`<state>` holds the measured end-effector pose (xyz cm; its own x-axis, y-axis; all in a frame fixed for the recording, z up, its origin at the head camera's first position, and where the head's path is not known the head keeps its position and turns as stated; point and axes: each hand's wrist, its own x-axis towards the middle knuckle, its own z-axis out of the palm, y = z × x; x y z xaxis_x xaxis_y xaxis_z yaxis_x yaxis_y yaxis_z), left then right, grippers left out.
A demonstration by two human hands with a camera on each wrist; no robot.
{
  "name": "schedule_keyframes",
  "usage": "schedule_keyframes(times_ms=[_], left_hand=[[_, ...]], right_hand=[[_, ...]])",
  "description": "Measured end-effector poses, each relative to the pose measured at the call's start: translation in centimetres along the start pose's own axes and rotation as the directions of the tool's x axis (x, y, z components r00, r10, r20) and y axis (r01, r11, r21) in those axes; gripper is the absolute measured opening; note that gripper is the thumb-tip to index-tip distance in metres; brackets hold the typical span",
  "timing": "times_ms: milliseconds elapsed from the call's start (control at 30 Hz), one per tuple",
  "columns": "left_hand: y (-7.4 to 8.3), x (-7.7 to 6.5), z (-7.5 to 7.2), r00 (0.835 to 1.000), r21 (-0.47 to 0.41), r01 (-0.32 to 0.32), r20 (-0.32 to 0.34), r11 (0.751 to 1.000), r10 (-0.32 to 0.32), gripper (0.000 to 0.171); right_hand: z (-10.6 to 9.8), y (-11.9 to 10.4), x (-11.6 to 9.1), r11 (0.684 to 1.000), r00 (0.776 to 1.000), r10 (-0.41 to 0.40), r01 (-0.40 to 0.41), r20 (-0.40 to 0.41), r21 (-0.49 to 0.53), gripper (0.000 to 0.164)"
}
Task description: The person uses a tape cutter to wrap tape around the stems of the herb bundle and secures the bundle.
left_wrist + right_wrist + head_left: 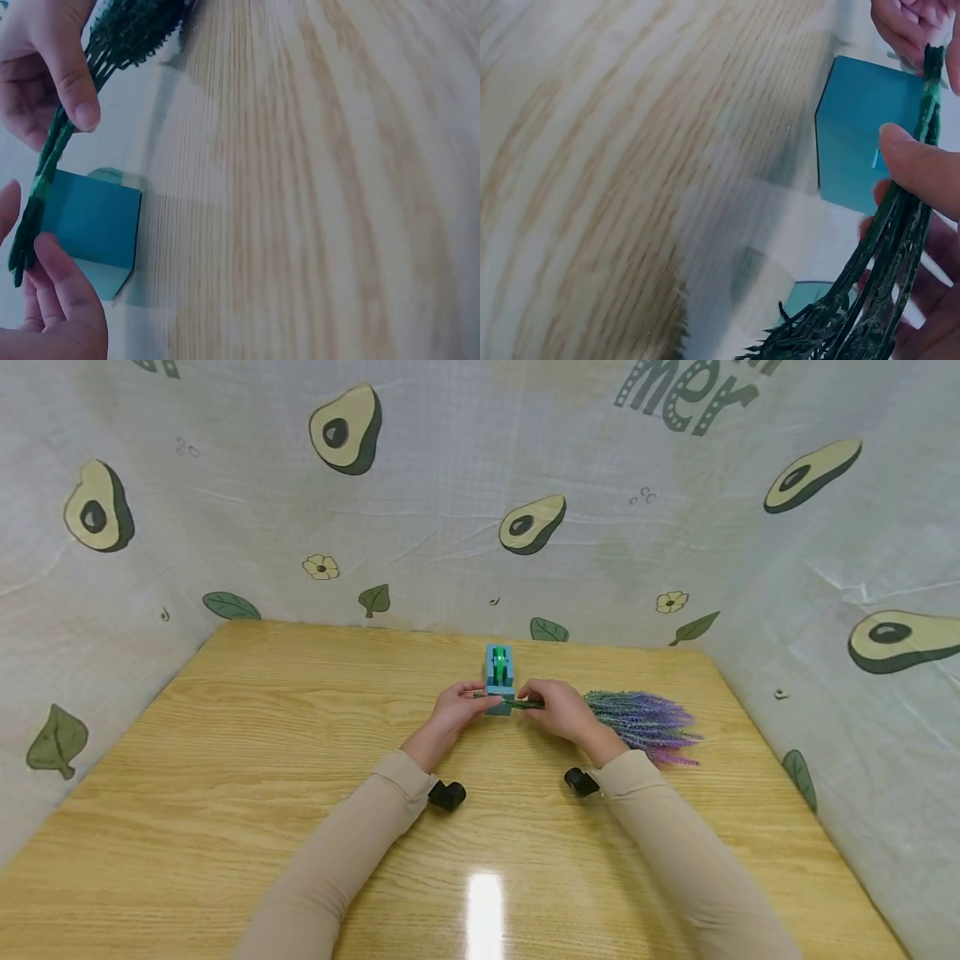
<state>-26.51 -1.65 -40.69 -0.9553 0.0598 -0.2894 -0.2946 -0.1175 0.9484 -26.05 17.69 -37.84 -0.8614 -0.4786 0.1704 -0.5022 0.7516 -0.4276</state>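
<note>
A bunch of artificial lavender with purple tips lies to the right, its green stems pointing left. My right hand pinches these stems between thumb and fingers. At the stem ends, my left hand has its thumb and fingers spread on either side, apart from each other; whether they touch the stems is unclear. A lighter green band circles the stems near their ends. Just behind the stems stands a blue tape dispenser with a green roll of tape, partly hidden in the wrist views.
The wooden table reaches back to a pale cloth printed with avocados and leaves, which also hangs at both sides. Black wrist cameras sit at both cuffs. A bright light reflection shows near the front.
</note>
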Motion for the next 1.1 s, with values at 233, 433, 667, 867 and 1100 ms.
schedule_keyframes(times_ms=[233, 433, 667, 867, 1100], left_hand=[[-0.2, 0.1, 0.6, 0.999, 0.006, 0.032, -0.015, 0.999, -0.032, 0.053], [-0.4, 0.0, 0.9, 0.999, -0.079, 0.050, 0.002, 0.996, -0.050, 0.053], [-0.3, -0.4, 1.1, 0.999, -0.097, 0.041, -0.022, 0.994, -0.043, 0.048], [-0.5, 0.3, 1.3, 0.997, -0.236, 0.068, -0.020, 0.969, -0.074, 0.046], [-0.5, 0.4, 1.4, 0.994, -0.280, 0.096, -0.031, 0.955, -0.109, 0.044]], right_hand=[[0.1, 0.2, 0.2, 0.999, 0.999, -0.046, 0.046, 0.004, 0.004, 0.019], [0.2, 0.5, 0.1, 0.997, 0.997, -0.079, 0.079, -0.004, 0.018, 0.019], [0.4, 0.7, 0.2, 0.997, 0.997, -0.073, 0.073, 0.000, 0.004, 0.017], [0.5, 0.8, 0.2, 0.997, 0.997, -0.071, 0.071, 0.002, 0.019, 0.018], [0.6, 0.9, 0.4, 0.998, 0.999, -0.047, 0.046, 0.010, 0.044, 0.018]])
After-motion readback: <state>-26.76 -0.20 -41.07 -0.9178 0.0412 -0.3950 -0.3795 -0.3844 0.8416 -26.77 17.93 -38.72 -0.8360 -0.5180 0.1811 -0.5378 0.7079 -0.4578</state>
